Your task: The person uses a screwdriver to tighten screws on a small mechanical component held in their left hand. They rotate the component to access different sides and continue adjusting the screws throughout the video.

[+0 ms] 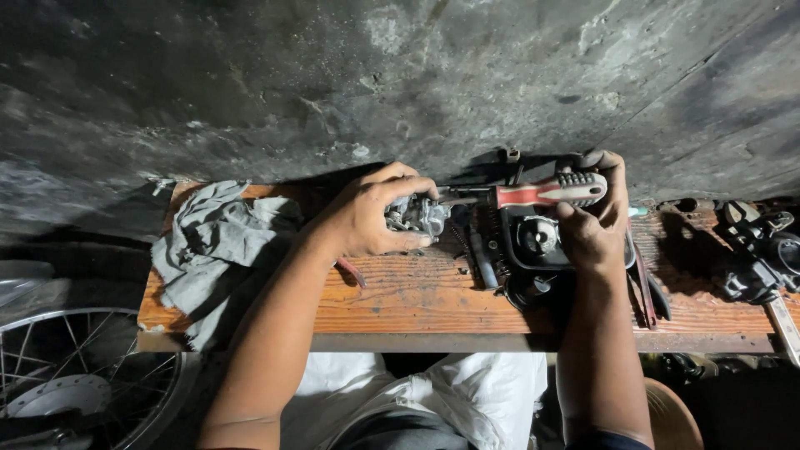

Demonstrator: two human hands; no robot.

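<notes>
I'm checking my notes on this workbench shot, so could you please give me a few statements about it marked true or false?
1. The right hand grips a screwdriver with a red and grey handle. True.
2. The left hand rests flat on the grey rag. False: it holds a small metal part, and the rag lies apart, to its left.
3. The screwdriver's tip points toward the metal part. True.
4. The wooden bench stands in the middle of an open room. False: it sits against a dark, stained wall.
5. A spoked wheel shows at the lower left. True.
</notes>
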